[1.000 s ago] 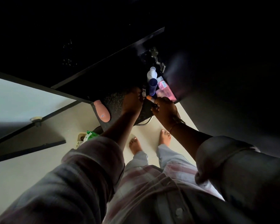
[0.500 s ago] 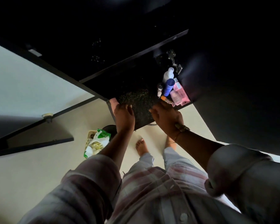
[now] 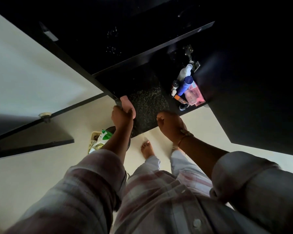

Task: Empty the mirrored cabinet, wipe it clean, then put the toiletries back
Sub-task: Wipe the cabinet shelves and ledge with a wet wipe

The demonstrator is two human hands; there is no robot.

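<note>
As left hand (image 3: 121,116) holds bottle (image 3: 129,106), toiletries (image 3: 184,86) right

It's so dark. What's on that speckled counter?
A white bottle, a blue tube and a pink packet in one corner. The left hand grips a pink item at the edge, covering most of it.

My bare foot (image 3: 146,149) stands on the pale floor (image 3: 32,174). Left of it, a green-and-white packet (image 3: 105,136) lies across a small basket (image 3: 93,136); a round dark object (image 3: 112,128) sits just beside both, partly hidden.
</note>
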